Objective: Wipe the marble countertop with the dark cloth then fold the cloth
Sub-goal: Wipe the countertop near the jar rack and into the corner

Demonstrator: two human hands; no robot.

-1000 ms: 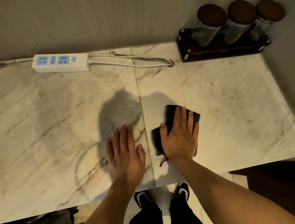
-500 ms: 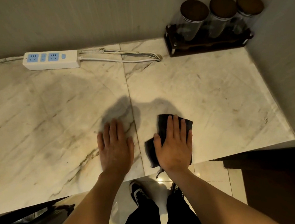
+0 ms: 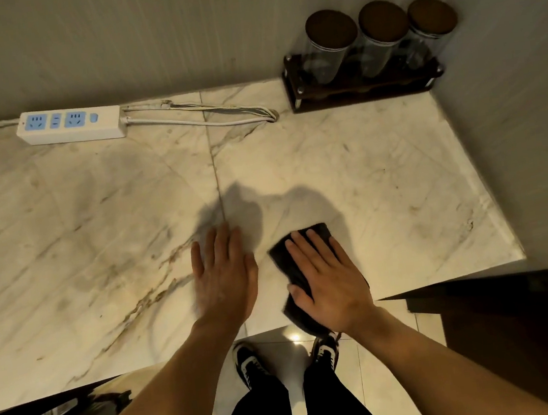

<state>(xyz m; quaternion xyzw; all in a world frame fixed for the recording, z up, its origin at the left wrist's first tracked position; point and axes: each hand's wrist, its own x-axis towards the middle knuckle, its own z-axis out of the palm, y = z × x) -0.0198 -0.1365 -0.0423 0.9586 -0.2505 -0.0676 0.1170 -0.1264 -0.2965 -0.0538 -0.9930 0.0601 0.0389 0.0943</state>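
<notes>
I find the dark cloth (image 3: 284, 257) lying on the marble bench (image 3: 382, 173) close to its near edge, directly under my right hand (image 3: 331, 279), which is plainly the nearer hand and already bears on it. The right fingers (image 3: 309, 254) lie flat and spread over the cloth, pressing it down rather than pinching it; nothing is gripped. The cloth's long axis runs from the near edge away toward the wall, slanting slightly, and its near end overhangs the bench edge beneath the wrist. My left hand (image 3: 222, 279) rests palm-down on bare marble just beside the cloth, apart from it, fingers extended and holding nothing. Unwiped surface appears to lie to the right and toward the power strip (image 3: 71, 125) and the jar rack (image 3: 365, 89) at the back. I judge wiping is the step in hand, and the next stroke should push the cloth away from the edge.
</notes>
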